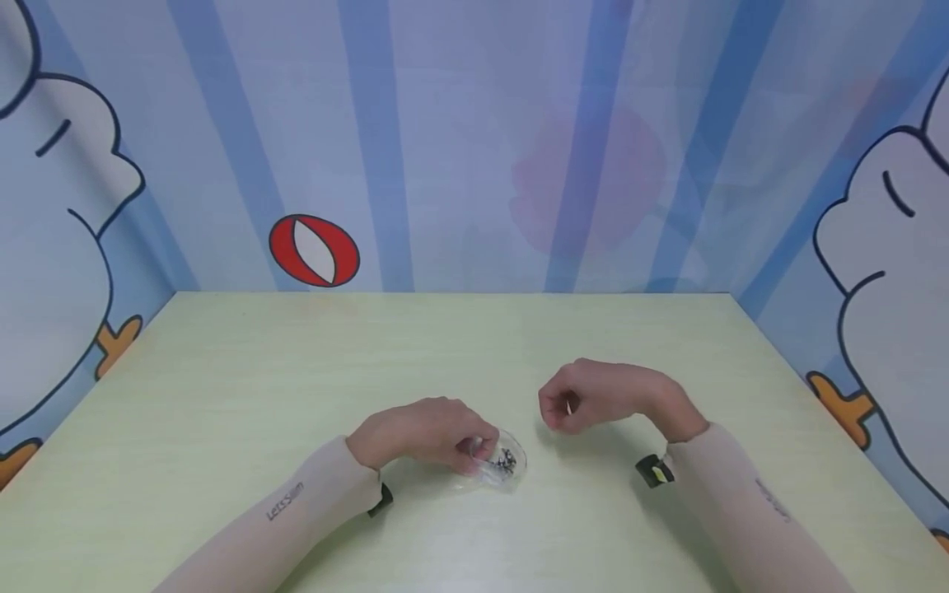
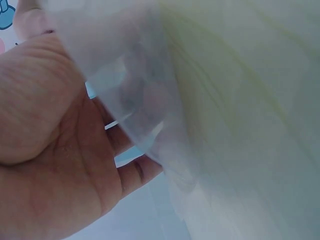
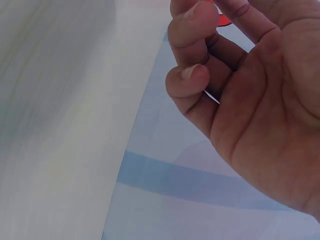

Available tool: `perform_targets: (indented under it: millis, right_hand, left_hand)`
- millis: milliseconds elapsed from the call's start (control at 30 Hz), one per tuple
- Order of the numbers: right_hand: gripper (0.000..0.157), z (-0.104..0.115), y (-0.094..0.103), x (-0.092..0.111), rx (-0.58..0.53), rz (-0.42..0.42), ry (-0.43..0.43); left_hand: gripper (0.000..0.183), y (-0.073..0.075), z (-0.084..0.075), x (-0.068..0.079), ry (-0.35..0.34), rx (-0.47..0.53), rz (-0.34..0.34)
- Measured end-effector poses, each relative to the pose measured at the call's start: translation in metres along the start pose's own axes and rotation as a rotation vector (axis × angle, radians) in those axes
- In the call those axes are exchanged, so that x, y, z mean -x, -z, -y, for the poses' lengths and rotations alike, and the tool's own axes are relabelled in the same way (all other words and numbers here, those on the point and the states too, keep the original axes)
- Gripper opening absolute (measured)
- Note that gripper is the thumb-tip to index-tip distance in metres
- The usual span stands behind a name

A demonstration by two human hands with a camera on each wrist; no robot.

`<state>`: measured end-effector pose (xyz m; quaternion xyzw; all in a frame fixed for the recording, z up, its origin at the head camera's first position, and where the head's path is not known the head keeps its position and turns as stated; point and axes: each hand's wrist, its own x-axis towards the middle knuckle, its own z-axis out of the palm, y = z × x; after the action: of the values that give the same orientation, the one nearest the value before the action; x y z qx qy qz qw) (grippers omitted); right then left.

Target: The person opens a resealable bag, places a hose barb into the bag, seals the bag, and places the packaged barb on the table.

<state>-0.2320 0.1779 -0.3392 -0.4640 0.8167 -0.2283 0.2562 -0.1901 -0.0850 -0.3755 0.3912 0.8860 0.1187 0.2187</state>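
Observation:
My left hand [image 1: 433, 432] grips the edge of a clear plastic bag [image 1: 511, 482] low over the table. Small dark pieces [image 1: 506, 461] lie in a cluster inside it; their kind is too small to tell. Close up in the left wrist view, the translucent film of the bag [image 2: 145, 100] hides the fingertips of that hand. To the right of the bag, apart from it, my right hand [image 1: 593, 395] is held above the table with its fingers curled and the thumb near the index finger. I see nothing between those fingers [image 3: 187, 82], though the thumb and index tips are out of the right wrist view.
Both hands are over a pale yellow-green table [image 1: 296, 354]. A blue striped backdrop [image 1: 474, 148] with a printed red and white ball [image 1: 315, 250] stands behind it, and printed side panels [image 1: 890, 272] flank it. Dark bands [image 1: 656, 471] sit at the wrists.

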Motion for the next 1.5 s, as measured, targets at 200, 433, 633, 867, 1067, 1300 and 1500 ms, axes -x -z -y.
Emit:
perform_targets:
  millis: [200, 433, 633, 867, 1067, 1300, 1500]
  right_hand:
    - [0.023, 0.002, -0.003, -0.009, -0.008, 0.012, 0.013]
    - [0.02, 0.004, -0.013, -0.02, -0.054, 0.035, 0.091]
    - [0.017, 0.007, -0.019, -0.026, -0.055, 0.06, 0.099]
    - [0.015, 0.01, -0.022, -0.029, -0.068, 0.076, 0.121]
    - [0.014, 0.01, -0.024, -0.031, -0.074, 0.074, 0.133]
    - [0.015, 0.009, -0.024, -0.031, -0.061, 0.079, 0.116]
    - [0.012, 0.008, -0.021, -0.029, -0.053, 0.071, 0.129]
  left_hand:
    - [0.025, 0.001, -0.002, -0.001, -0.005, -0.022, 0.004]
    - [0.026, 0.002, -0.004, 0.0, 0.023, -0.026, 0.012]
    - [0.026, 0.002, -0.005, 0.0, 0.029, -0.016, 0.02]
    - [0.024, 0.003, -0.007, -0.001, 0.035, -0.016, 0.026]
    - [0.024, 0.002, -0.005, -0.001, 0.037, -0.018, 0.029]
    - [0.024, 0.0, -0.004, -0.002, 0.035, -0.002, 0.024]
    - [0.025, 0.001, -0.004, -0.001, 0.022, 0.0, 0.018]
